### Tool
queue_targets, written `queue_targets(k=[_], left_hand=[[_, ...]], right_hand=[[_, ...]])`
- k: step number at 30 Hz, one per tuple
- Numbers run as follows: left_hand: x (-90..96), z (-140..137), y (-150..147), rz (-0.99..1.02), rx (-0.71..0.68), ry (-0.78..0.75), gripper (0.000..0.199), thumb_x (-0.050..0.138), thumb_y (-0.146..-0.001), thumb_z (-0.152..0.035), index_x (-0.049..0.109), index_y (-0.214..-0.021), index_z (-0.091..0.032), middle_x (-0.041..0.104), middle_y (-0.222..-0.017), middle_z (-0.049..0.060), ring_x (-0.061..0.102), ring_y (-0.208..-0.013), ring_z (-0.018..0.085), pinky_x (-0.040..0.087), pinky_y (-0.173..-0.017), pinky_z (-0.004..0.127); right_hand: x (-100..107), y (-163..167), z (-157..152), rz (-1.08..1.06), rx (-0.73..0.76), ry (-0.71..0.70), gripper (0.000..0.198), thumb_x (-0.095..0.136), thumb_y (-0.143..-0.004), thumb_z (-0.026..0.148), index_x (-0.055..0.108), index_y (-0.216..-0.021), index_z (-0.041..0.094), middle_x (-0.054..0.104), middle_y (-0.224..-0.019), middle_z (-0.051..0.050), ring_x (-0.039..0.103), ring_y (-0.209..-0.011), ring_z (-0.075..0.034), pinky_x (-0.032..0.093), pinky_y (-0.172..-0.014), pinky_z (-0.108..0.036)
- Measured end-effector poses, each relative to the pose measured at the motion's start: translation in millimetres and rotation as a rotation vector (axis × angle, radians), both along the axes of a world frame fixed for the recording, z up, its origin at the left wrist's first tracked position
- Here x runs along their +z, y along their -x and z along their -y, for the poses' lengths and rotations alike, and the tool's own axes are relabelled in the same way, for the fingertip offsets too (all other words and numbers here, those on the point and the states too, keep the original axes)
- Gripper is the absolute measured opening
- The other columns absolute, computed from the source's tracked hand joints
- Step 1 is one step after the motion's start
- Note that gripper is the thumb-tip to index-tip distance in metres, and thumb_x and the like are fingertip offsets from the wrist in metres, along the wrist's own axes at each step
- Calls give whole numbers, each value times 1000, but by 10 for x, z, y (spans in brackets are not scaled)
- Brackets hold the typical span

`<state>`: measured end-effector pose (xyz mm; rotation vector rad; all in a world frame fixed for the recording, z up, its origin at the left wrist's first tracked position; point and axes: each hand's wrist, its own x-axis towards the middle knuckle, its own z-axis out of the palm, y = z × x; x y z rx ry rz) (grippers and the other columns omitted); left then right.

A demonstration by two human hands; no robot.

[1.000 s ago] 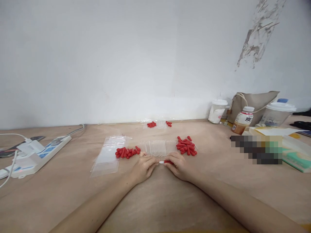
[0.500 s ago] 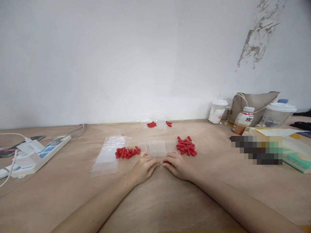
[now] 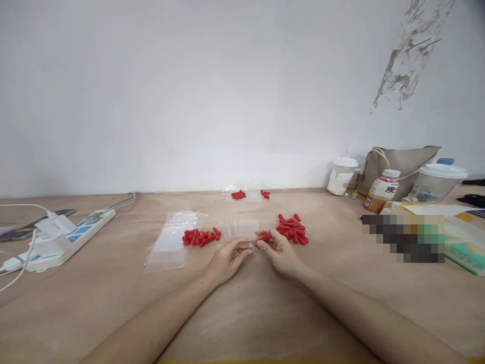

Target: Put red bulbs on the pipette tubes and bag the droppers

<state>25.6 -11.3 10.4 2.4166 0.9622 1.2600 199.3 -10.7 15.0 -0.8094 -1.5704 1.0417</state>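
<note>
My left hand (image 3: 228, 258) pinches a thin clear dropper tube (image 3: 252, 244) between thumb and fingers. Facing it, my right hand (image 3: 281, 254) is closed on a red rubber dropper bulb (image 3: 266, 236). The tube's end meets the bulb's narrow neck; how deep it sits inside, I cannot tell. Just beyond both hands lies a row of clear tubes (image 3: 246, 228), side by side. Loose red bulbs form a left pile (image 3: 200, 237) and a right pile (image 3: 292, 230) at either end of that row.
Clear zip bags (image 3: 166, 250) lie left of the bulbs. A power strip (image 3: 71, 242) with cables is farther left. By the wall rests a bag with red bulbs (image 3: 238, 194) and tubes. At right stand a paper cup (image 3: 341, 177), a bottle (image 3: 382, 192) and a grey bag (image 3: 405, 159).
Both hands have lifted slightly and turned, so the red bulb in the right hand now shows clearly. The view has shifted a little. The piles look unchanged.
</note>
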Motion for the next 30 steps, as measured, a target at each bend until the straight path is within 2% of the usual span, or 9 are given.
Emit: queue_targets(k=[3, 6, 7, 9, 12, 14, 18, 22, 30], left_hand=[[23, -1, 23, -46, 38, -39, 33, 57, -78, -29, 47, -109, -21, 65, -90, 3, 58, -90, 18, 42, -83, 34], [19, -29, 53, -46, 129, -72, 34, 55, -79, -28, 46, -110, -19, 63, -94, 5, 55, -93, 19, 41, -84, 36], [14, -42, 60, -42, 159, -77, 32, 53, -80, -27, 46, -110, -19, 62, -94, 5, 55, -92, 19, 41, -83, 36], [2, -65, 68, -45, 195, -82, 29, 52, -80, -25, 47, -108, -19, 61, -93, 5, 55, -90, 18, 41, -82, 35], [0, -80, 67, -81, 180, -94, 24, 52, -80, -22, 50, -104, -19, 61, -91, 4, 55, -89, 18, 41, -81, 34], [6, -78, 65, -106, 167, -99, 22, 52, -79, -21, 51, -101, -19, 62, -90, 3, 55, -89, 17, 41, -81, 34], [16, -75, 70, -121, 182, -93, 21, 52, -79, -22, 52, -100, -19, 61, -89, 3, 55, -88, 17, 40, -81, 34], [14, -82, 80, -145, 198, -88, 19, 52, -79, -21, 53, -98, -19, 61, -89, 3, 54, -88, 18, 39, -81, 34], [10, -91, 89, -174, 212, -103, 15, 52, -79, -22, 54, -93, -19, 61, -89, 2, 54, -87, 18, 38, -80, 34]], right_hand=[[176, -171, -140, 14, -114, -102, 41, 49, -77, 39, 40, -112, 19, 54, -76, -1, 55, -74, -14, 44, -69, -29], [394, -636, -446, 115, -387, -198, 52, 44, -80, 40, 27, -124, 16, 51, -66, 2, 53, -65, -14, 44, -62, -27], [434, -828, -560, 178, -491, -194, 50, 42, -81, 39, 30, -123, 15, 52, -65, 2, 53, -64, -14, 43, -62, -27], [424, -1189, -766, 449, -596, -118, 41, 39, -82, 36, 44, -116, 14, 57, -69, -3, 54, -67, -15, 43, -64, -27], [217, -1517, -956, 858, -615, 7, 36, 35, -83, 27, 52, -113, 14, 62, -97, -9, 56, -88, -18, 41, -76, -27], [44, -1573, -1003, 918, -598, 35, 37, 37, -81, 26, 53, -114, 14, 59, -108, -10, 54, -96, -19, 40, -80, -27], [-134, -1530, -1024, 960, -624, 110, 48, 41, -80, 36, 47, -120, 10, 59, -107, -15, 55, -96, -23, 41, -78, -31], [-118, -1529, -1040, 979, -692, 207, 54, 43, -77, 38, 48, -116, 2, 60, -102, -21, 56, -93, -28, 42, -75, -34], [-118, -1571, -1012, 938, -701, 230, 44, 46, -76, 35, 56, -107, 6, 65, -90, -16, 60, -80, -22, 43, -66, -28]])
